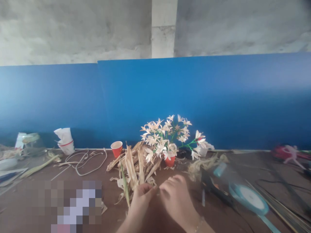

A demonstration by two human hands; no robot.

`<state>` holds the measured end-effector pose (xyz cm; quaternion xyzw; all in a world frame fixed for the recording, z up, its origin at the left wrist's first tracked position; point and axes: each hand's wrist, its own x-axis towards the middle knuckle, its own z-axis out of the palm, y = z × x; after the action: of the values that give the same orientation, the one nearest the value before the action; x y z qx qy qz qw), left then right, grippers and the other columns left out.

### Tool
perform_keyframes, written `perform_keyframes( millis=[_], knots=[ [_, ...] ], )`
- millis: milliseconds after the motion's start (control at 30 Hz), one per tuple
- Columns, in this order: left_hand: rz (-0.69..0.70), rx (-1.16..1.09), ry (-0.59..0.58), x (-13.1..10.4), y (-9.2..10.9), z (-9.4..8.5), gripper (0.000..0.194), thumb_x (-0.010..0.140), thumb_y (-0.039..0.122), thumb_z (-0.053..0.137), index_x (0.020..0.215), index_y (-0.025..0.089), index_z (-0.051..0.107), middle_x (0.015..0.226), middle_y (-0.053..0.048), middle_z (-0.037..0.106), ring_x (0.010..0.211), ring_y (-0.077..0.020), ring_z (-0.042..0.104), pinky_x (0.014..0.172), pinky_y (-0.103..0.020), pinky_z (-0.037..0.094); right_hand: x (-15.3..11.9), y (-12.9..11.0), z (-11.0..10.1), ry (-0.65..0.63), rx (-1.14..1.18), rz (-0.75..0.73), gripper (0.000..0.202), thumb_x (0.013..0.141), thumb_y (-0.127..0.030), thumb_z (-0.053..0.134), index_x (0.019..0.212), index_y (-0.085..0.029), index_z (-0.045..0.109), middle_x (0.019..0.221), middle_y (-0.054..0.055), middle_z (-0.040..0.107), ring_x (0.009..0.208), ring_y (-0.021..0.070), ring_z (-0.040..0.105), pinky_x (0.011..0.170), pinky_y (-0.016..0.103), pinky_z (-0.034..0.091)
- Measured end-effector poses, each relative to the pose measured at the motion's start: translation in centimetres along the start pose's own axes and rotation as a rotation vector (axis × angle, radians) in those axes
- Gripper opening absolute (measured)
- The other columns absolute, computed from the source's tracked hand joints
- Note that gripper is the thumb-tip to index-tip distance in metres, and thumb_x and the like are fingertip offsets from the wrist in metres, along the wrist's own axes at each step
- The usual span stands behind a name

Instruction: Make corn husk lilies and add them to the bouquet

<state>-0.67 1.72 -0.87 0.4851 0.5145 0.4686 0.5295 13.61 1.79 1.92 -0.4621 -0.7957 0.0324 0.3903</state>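
Observation:
My left hand (pixel 143 200) and my right hand (pixel 177 195) meet above the brown table, their fingertips almost touching. Thumb and fingers are closed on both; whatever lies between them is too small and blurred to name. Just beyond my left hand is a heap of dry corn husks (pixel 132 165), with one greenish strip (pixel 125 181) lying near the wrist. Behind the hands, white husk-like flowers (pixel 160 137) on green stems stand in a red cup (pixel 170 161).
To the right lie a dark tool, perhaps a glue gun (pixel 213 187), and a roll of light-blue ribbon (pixel 252 197). An empty red paper cup (pixel 117 150), a white cable (pixel 84 161) and a white cup (pixel 66 147) stand or lie at the left rear, before a blue panel (pixel 145 90).

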Motion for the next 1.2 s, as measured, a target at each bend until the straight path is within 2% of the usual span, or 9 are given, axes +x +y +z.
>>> perform_keyframes(
  millis=[100, 200, 267, 433, 633, 800, 967, 1067, 1200],
  knots=[
    [0.298, 0.397, 0.074, -1.0, 1.6, -0.6, 0.027, 0.075, 0.032, 0.053, 0.056, 0.015, 0.063, 0.051, -0.002, 0.056, 0.049, -0.0136, 0.049, 0.048, -0.024, 0.035, 0.5, 0.6, -0.9, -0.12, 0.032, 0.153, 0.016, 0.067, -0.01, 0.055, 0.059, -0.021, 0.064, 0.057, -0.002, 0.065, 0.058, 0.0125, 0.053, 0.073, 0.029, 0.031],
    [0.71, 0.704, 0.152, -2.2, 3.4, -1.0, 0.025, 0.078, 0.018, 0.049, 0.094, 0.022, 0.067, 0.09, -0.008, 0.067, 0.085, -0.0223, 0.057, 0.074, -0.033, 0.041, 0.9, 1.1, -1.6, -0.286, 0.122, 0.296, 0.015, 0.064, -0.012, 0.054, 0.059, -0.019, 0.067, 0.057, 0.001, 0.067, 0.056, 0.0137, 0.057, 0.062, 0.025, 0.037],
    [0.792, 0.849, 0.096, -2.6, 4.1, -1.0, 0.03, 0.074, 0.011, 0.051, 0.097, 0.024, 0.066, 0.096, -0.007, 0.067, 0.094, -0.025, 0.055, 0.082, -0.038, 0.038, 0.9, 1.3, -1.9, -0.358, 0.208, 0.335, 0.015, 0.063, -0.013, 0.054, 0.06, -0.017, 0.068, 0.056, 0.002, 0.067, 0.056, 0.0141, 0.059, 0.054, 0.022, 0.037],
    [0.618, 0.754, -0.098, -2.2, 3.4, -0.6, 0.02, 0.064, 0.009, 0.055, 0.069, 0.022, 0.069, 0.067, -0.005, 0.065, 0.071, -0.0217, 0.056, 0.072, -0.033, 0.038, 0.8, 1.2, -2.5, -0.47, 0.315, 0.291, 0.016, 0.061, -0.012, 0.052, 0.059, -0.014, 0.068, 0.055, 0.001, 0.065, 0.055, 0.0124, 0.056, 0.048, 0.019, 0.033],
    [0.311, 0.462, -0.084, -1.8, 1.1, -0.8, 0.015, 0.062, 0.016, 0.056, 0.063, 0.023, 0.069, 0.054, 0.0, 0.061, 0.052, -0.016, 0.049, 0.051, -0.023, 0.031, 0.7, 1.5, -2.6, -0.496, 0.296, 0.239, 0.019, 0.063, -0.013, 0.05, 0.059, -0.015, 0.069, 0.051, -0.001, 0.061, 0.053, 0.0112, 0.053, 0.049, 0.02, 0.033],
    [0.265, 0.466, -0.034, -1.9, 0.9, -0.7, 0.014, 0.059, 0.016, 0.056, 0.058, 0.021, 0.068, 0.051, 0.002, 0.059, 0.051, -0.0147, 0.047, 0.05, -0.022, 0.03, 0.6, 1.3, -2.8, -0.525, 0.246, 0.225, 0.018, 0.063, -0.013, 0.05, 0.06, -0.016, 0.068, 0.055, 0.0, 0.064, 0.058, 0.0133, 0.056, 0.052, 0.021, 0.034],
    [0.252, 0.489, 0.03, -1.8, 1.2, -0.7, 0.011, 0.06, 0.016, 0.057, 0.057, 0.02, 0.067, 0.05, 0.003, 0.056, 0.052, -0.0142, 0.047, 0.05, -0.022, 0.029, 0.7, 0.3, -3.2, -0.405, 0.057, 0.145, 0.017, 0.067, -0.015, 0.053, 0.065, -0.023, 0.067, 0.063, -0.001, 0.067, 0.067, 0.0156, 0.058, 0.076, 0.031, 0.037],
    [0.214, 0.476, 0.058, -1.6, 1.4, -0.6, 0.011, 0.063, 0.02, 0.056, 0.055, 0.019, 0.064, 0.048, 0.003, 0.054, 0.05, -0.0142, 0.047, 0.049, -0.022, 0.029, 0.9, -0.3, -3.5, -0.269, 0.006, 0.042, 0.024, 0.067, -0.012, 0.054, 0.084, -0.026, 0.065, 0.08, -0.002, 0.068, 0.08, 0.0157, 0.058, 0.093, 0.039, 0.026],
    [0.21, 0.342, 0.063, -1.4, 1.9, -0.4, 0.014, 0.066, 0.024, 0.057, 0.054, 0.018, 0.061, 0.046, 0.003, 0.054, 0.048, -0.0136, 0.048, 0.048, -0.022, 0.031, 1.1, -0.8, -4.1, -0.172, -0.003, -0.075, 0.03, 0.068, -0.009, 0.052, 0.091, -0.027, 0.062, 0.094, -0.001, 0.067, 0.094, 0.0174, 0.055, 0.101, 0.044, 0.015]
  ],
)
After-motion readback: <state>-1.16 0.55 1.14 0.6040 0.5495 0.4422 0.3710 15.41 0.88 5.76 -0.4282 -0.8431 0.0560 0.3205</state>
